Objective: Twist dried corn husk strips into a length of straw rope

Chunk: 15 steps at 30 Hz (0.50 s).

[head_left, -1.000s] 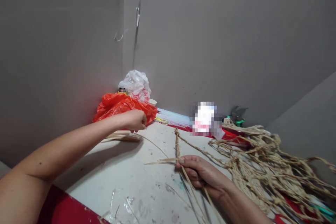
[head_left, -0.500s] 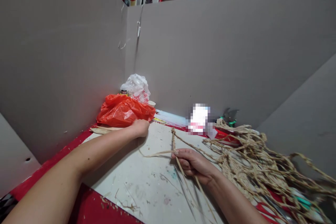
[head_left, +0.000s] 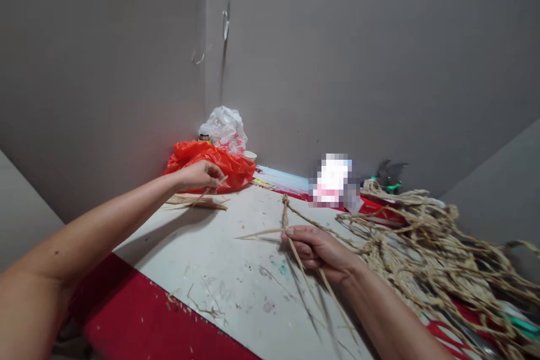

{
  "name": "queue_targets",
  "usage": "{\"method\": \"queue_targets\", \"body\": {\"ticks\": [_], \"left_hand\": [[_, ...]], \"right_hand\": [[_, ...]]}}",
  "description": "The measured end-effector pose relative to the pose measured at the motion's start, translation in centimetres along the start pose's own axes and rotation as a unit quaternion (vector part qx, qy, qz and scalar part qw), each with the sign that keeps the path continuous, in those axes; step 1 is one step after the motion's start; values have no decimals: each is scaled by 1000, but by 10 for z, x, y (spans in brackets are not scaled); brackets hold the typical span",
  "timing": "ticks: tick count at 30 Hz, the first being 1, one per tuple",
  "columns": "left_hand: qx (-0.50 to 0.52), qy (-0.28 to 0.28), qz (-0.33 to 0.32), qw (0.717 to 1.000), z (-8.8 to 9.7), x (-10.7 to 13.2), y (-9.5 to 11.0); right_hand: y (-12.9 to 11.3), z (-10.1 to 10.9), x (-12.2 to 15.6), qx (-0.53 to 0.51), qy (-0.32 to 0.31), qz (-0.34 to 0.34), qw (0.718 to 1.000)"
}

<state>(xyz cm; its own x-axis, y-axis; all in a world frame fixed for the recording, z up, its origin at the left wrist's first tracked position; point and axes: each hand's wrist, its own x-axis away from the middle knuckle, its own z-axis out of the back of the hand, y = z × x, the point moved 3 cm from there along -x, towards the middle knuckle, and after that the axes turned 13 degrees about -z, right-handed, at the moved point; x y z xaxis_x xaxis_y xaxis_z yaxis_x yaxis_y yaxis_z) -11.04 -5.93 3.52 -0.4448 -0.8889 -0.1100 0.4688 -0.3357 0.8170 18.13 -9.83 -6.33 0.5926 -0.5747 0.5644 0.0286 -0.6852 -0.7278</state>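
Note:
My right hand (head_left: 320, 250) is closed on a braided straw cord (head_left: 286, 212) near the middle of the white board (head_left: 219, 270); loose strands trail from the fist toward me. My left hand (head_left: 198, 175) reaches far left, just in front of the orange plastic bag (head_left: 211, 160). Its fingers pinch a thin straw strand (head_left: 211, 187) lifted from a small bundle of straw strips (head_left: 196, 201) lying on the board.
A big tangle of braided straw rope (head_left: 426, 253) fills the right side. A white plastic bag (head_left: 225, 129) and a small cup (head_left: 250, 154) sit in the corner. Green-handled pliers (head_left: 388, 180) lie by the back wall. Grey partition walls (head_left: 358, 67) enclose the desk.
My left hand has lifted slightly from the board edge by the orange bag and now pinches a straw strand. The right hand keeps its grip on the braid. The camera shifted.

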Motion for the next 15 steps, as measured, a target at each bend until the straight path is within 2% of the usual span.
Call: {"method": "queue_targets", "body": {"ticks": [4, 8, 12, 15], "left_hand": [[11, 2, 19, 1000, 8, 21, -8], [-40, 25, 33, 998, 21, 36, -15], [-140, 18, 15, 990, 25, 41, -25], [-246, 14, 0, 969, 21, 39, -29]], "right_hand": [[2, 2, -3, -2, -3, -2, 1000], [4, 2, -6, -11, 6, -8, 1000], [7, 2, -7, -18, 6, -8, 1000], [7, 3, -6, -23, 8, -12, 1000]]}}
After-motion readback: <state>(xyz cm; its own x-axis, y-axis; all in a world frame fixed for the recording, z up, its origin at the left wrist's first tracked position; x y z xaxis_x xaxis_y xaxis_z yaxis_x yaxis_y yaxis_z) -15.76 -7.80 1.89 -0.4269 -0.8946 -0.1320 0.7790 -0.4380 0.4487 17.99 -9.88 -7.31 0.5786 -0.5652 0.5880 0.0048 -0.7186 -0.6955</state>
